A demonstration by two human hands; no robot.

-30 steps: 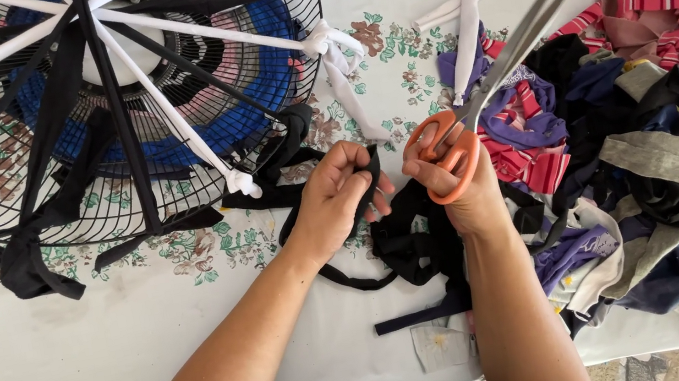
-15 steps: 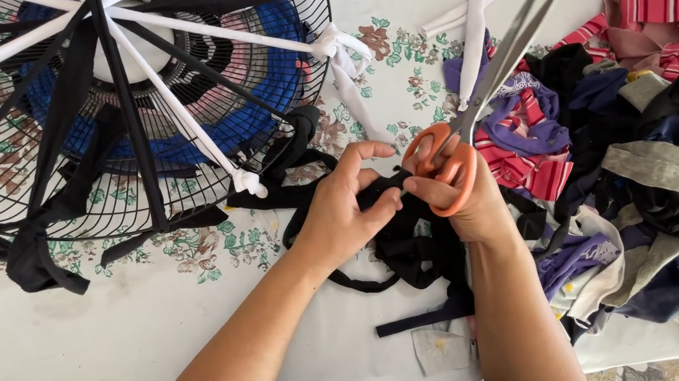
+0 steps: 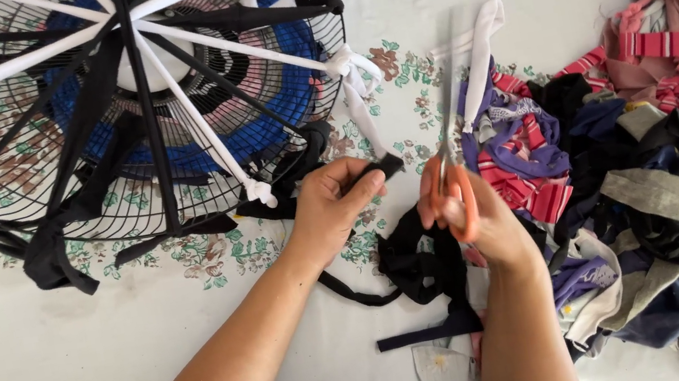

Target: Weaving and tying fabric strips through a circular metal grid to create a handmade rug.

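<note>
My left hand (image 3: 333,205) pinches a black fabric strip (image 3: 380,168) near the lower right rim of a round wire fan guard (image 3: 6,198). My right hand (image 3: 470,219) grips orange-handled scissors (image 3: 452,170), blades shut and pointing up away from me. A bunch of black fabric (image 3: 422,264) lies on the table between and below my hands, with a thin black strip trailing left. The guard is wrapped with black and white fabric strips over a blue and pink woven centre.
A large heap of mixed fabric scraps (image 3: 653,172) covers the table's right side. A white strip (image 3: 483,54) lies beside the scissors. The floral tablecloth (image 3: 35,365) shows at the lower left. Patterned floor lies beyond the table's far edge.
The scissors swung from slanting right with blades apart to near upright with blades shut. My left hand shifted right and up onto the black strip by the guard.
</note>
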